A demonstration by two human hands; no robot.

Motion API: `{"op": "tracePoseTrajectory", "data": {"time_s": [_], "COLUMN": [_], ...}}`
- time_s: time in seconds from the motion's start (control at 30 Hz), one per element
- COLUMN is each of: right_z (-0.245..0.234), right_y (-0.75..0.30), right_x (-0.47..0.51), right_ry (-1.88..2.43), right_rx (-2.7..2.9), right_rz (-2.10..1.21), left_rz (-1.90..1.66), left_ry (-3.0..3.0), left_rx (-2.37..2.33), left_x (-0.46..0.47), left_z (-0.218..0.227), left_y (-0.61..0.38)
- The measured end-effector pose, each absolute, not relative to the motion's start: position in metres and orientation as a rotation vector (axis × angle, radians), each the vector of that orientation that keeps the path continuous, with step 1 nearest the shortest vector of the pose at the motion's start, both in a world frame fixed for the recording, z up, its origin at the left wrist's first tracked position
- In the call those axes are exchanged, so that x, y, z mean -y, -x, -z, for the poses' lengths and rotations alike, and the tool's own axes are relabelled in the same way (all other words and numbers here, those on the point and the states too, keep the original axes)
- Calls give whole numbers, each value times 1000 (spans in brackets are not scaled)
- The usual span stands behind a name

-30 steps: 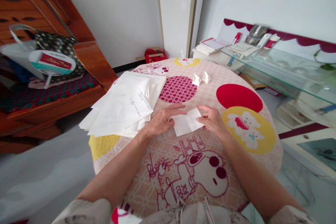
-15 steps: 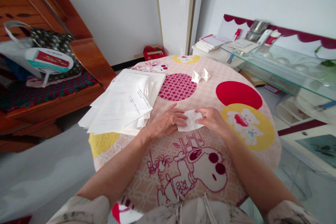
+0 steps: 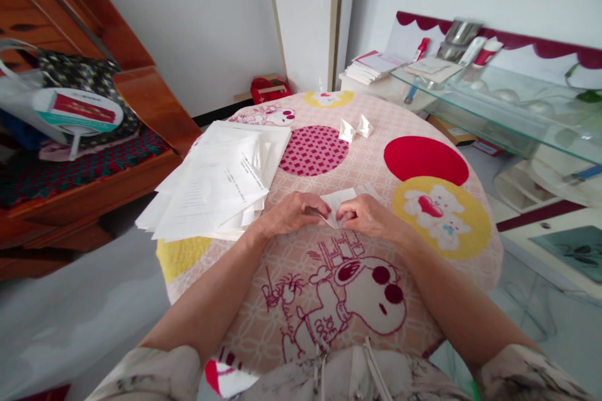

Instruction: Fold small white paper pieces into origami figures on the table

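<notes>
A small white sheet of paper (image 3: 342,195) lies on the table between my hands, its near edge lifted and bent. My left hand (image 3: 297,212) pinches that edge from the left, fingers curled. From the right, my right hand (image 3: 369,216) grips the same edge close beside it, fingertips folded in. The fingers hide part of the paper. Beyond the hands stand two small folded paper shapes (image 3: 356,128), side by side. To the left lies a loose stack of white sheets (image 3: 211,182), some with printed text.
A patterned cloth (image 3: 329,326) covers the round table. On the right is a glass shelf (image 3: 517,113) with cups and containers, and a pile of booklets (image 3: 374,67) beside it. A wooden bench (image 3: 155,100) with a bag and a fan (image 3: 78,109) stands left.
My left hand has gone from lying flat on the paper to pinching its near edge. Both hands have come closer together, and that edge is now raised.
</notes>
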State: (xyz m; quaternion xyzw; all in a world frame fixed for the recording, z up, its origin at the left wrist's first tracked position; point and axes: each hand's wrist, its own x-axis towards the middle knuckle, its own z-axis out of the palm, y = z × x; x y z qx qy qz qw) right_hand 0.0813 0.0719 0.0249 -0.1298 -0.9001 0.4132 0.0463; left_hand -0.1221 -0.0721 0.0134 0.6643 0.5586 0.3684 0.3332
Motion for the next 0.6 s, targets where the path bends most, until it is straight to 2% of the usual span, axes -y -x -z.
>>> {"op": "tracePoseTrajectory", "data": {"time_s": [0.23,0.6], "right_z": [-24,-36], "right_y": [-82,-81], "right_x": [-71,-68], "right_ry": [416,569], "right_rx": [2738,2865], "right_rz": [-1310,-1312], "left_rz": [-1050,-887], "left_ry": [-1625,-1828], "left_rx": [-1684,-2054], "left_x": [61,59], "left_z": [-6,-5], "left_y": [112,98]}}
